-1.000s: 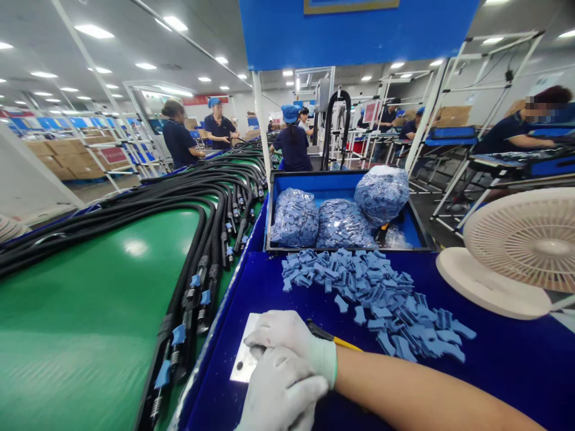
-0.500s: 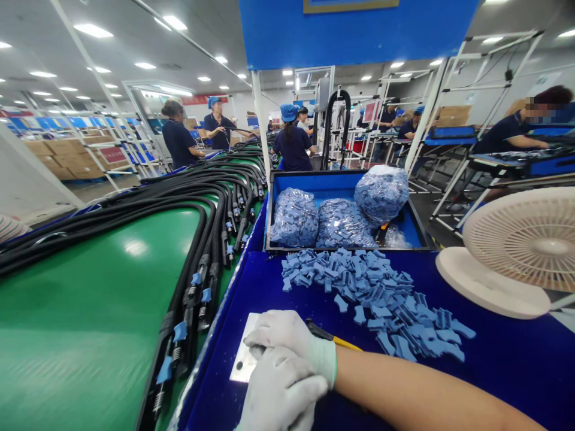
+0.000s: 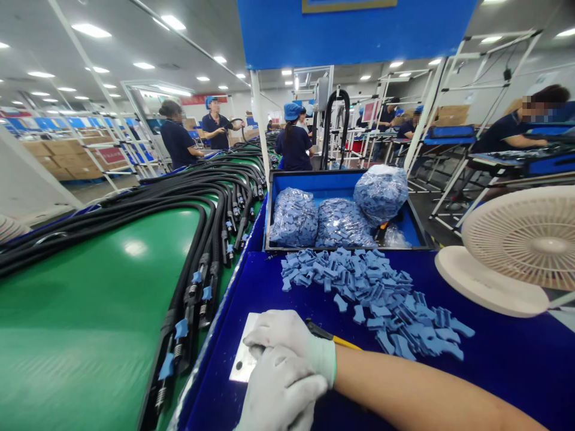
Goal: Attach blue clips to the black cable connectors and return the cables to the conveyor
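Both my hands wear white gloves and rest against each other on the blue tabletop. My right hand [image 3: 284,335] lies over a flat metal plate [image 3: 242,359] with a round dark hole, its fingers curled. Against it from below presses my left hand [image 3: 279,392], closed, thumb toward the right. The palms and whatever they may hold are hidden. Partly behind my right wrist lies a tool with a black and yellow handle [image 3: 345,343]. Beyond it spreads a loose pile of small light-blue plastic parts [image 3: 381,299].
A black-rimmed blue crate [image 3: 332,178] holds bags of blue parts [image 3: 294,218]. Left, black hoses [image 3: 197,257] with blue pieces and springs at their ends lie on a green surface [image 3: 90,335]. A beige fan [image 3: 534,245] stands right. Co-workers [image 3: 294,140] are beyond.
My hands stay in the same position. In the background, a co-worker has lifted a black hose into a raised curve. The view has shifted very slightly.
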The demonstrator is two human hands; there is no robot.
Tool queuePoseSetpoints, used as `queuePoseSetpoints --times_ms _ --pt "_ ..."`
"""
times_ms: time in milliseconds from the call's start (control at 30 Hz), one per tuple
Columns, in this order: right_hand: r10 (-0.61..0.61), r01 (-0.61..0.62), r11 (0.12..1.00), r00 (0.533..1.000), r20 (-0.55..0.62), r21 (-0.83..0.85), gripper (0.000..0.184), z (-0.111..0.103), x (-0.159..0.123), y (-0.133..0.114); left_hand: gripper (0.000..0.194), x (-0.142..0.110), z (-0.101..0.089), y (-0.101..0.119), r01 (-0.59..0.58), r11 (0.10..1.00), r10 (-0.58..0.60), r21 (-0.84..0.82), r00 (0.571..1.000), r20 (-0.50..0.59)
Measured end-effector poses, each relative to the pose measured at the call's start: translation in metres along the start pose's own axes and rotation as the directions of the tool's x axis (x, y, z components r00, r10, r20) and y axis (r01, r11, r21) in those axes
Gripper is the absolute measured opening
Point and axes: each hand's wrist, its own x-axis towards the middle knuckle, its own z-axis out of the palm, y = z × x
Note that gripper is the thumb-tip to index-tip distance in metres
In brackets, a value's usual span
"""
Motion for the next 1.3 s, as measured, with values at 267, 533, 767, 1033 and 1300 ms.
queuePoseSetpoints --times_ms 267,533,767,1033,1300 --pt "0.005 -0.006 1.000 1.000 0.019 0.004 0.014 -0.0031 -0.0003 -0.0001 0.029 -0.0001 0.0004 0.0000 0.013 1.000 -0.013 0.003 1.000 0.005" --pt "0.011 -0.011 1.000 0.999 0.033 0.012 0.012 -0.0064 0.0005 -0.0026 0.031 0.0014 -0.0004 0.0000 0.002 1.000 -0.002 -0.001 1.000 0.002" --pt "0.041 -0.043 0.999 0.995 0.088 0.025 0.012 -0.0061 0.0007 -0.0015 0.031 0.0029 -0.0002 0.0012 0.011 1.000 -0.011 -0.005 1.000 -0.006" --pt "0.002 -0.002 1.000 0.999 0.038 0.013 0.011 -0.0004 -0.0006 0.0020 0.029 0.0034 -0.0004 -0.0007 -0.007 1.000 0.007 -0.006 1.000 -0.013" --pt "0.007 -0.009 0.999 0.998 0.058 0.041 0.010 -0.0001 -0.0008 0.0049 0.031 0.0017 0.0002 0.0016 0.015 1.000 -0.015 -0.017 1.000 -0.008"
